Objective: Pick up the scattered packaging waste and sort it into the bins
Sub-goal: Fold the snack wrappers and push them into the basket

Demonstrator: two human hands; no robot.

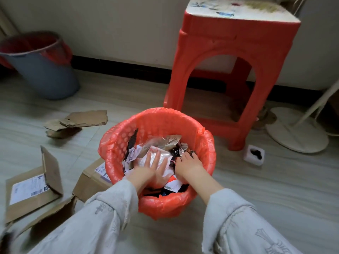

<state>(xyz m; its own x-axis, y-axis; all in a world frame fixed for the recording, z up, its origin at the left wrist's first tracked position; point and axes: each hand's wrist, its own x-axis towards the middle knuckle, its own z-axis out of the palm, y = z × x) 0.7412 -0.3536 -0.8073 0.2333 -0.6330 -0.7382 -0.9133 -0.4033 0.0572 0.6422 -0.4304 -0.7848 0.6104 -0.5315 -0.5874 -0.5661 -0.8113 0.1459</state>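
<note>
A tall red plastic stool stands just behind the round bin lined with a red plastic bag; a second, grey bin with a red liner sits well apart at the wall. Three cardboard pieces lie on the floor: torn brown scraps, a flat labelled mailer, a small box. Both hands are inside the near bin: the left hand lies flat, fingers spread, on crumpled white packaging; the right hand has its fingers curled down into dark wrappers, and I cannot tell whether they grasp anything.

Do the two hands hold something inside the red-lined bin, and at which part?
Nothing is plainly held. The left hand presses flat on a white wrapper; the right hand rests on dark waste, its fingertips hidden.
</note>
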